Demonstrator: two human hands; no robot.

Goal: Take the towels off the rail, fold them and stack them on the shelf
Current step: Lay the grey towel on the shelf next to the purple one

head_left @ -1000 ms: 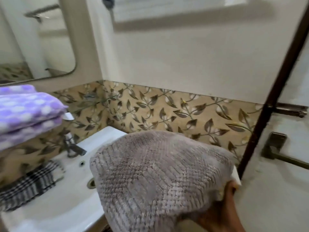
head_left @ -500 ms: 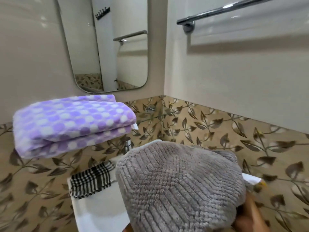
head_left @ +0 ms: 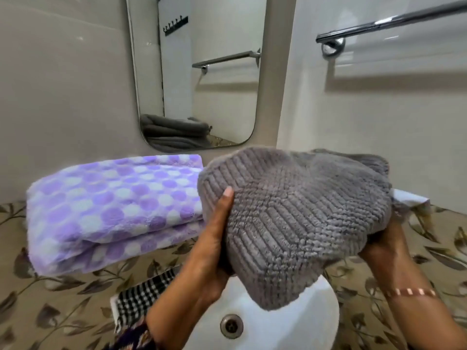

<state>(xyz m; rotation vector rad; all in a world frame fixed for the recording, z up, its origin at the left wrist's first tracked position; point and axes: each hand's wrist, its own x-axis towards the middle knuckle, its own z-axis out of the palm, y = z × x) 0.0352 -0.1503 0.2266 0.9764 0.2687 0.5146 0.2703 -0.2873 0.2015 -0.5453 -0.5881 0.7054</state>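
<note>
A folded purple-and-white dotted towel (head_left: 113, 210) lies on the wall shelf, at nine o'clock from the white sink (head_left: 278, 327), where a checked cloth (head_left: 141, 296) lies.

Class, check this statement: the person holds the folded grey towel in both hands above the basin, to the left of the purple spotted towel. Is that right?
Not quite. The head view shows the grey towel, gripped by the left hand and right hand above the basin, to the right of the purple spotted towel, not the left.

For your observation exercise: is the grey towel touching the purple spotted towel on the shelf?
Cannot tell. In the head view the grey towel, held by the left hand and right hand, overlaps the purple spotted towel at its edge, hiding any contact or gap.
</note>
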